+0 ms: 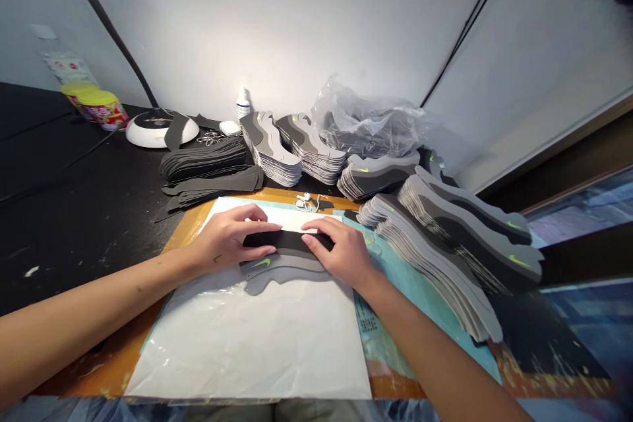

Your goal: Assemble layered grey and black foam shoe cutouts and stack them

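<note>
The left hand [228,241] and right hand [342,254] press flat on either end of a black strip [289,242] lying across a grey shoe-upper cutout [281,270].

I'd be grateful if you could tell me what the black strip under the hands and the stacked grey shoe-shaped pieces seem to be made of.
The black strip looks like thin foam sheet: matte, with no shine. The stacked grey shoe-shaped pieces are probably similar foam: matte, with cleanly cut, flexible-looking edges, though felt is possible.
</note>
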Demonstrator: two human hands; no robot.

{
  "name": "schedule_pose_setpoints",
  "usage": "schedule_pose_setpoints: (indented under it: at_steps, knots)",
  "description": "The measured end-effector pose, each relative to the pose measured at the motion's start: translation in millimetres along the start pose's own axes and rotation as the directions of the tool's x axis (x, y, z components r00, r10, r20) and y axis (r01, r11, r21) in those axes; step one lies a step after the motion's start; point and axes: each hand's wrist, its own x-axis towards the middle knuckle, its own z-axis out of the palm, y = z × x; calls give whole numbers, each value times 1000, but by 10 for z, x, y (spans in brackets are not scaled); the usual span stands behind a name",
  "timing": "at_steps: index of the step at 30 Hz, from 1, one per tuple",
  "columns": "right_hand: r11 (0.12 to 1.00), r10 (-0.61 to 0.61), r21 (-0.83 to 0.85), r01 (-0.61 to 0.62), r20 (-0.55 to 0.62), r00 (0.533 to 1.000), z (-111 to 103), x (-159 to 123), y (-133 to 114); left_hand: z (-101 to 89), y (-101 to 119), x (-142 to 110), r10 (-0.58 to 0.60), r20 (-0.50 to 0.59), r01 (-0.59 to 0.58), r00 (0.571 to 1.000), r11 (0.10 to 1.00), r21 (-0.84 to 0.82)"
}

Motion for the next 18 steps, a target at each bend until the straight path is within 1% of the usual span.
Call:
schedule_pose_setpoints:
  at_steps: [3, 6, 12, 16, 18]
  knots:
    - [998, -48, -43, 49, 20, 999, -4, 9, -7, 26, -24, -14, 53, -100, -46, 994, 997, 67]
    - [988, -109, -108, 113, 47, 993, 10, 4, -16, 38, -48, -22, 88, -140, -77, 986, 994, 79]
    - [988, -119, -95, 120, 19, 993, 28, -8, 15, 55, -63, -46, 39, -97, -32, 994, 996, 80]
    - [984, -117, -129, 120, 27, 993, 12, 0, 36, 84, -87, -71, 4, -76, -1, 997, 999, 41]
    - [979, -122, -163, 126, 33, 992, -1, 4, 26, 81, -97, -68, -7, -50, 7, 999, 1000, -14]
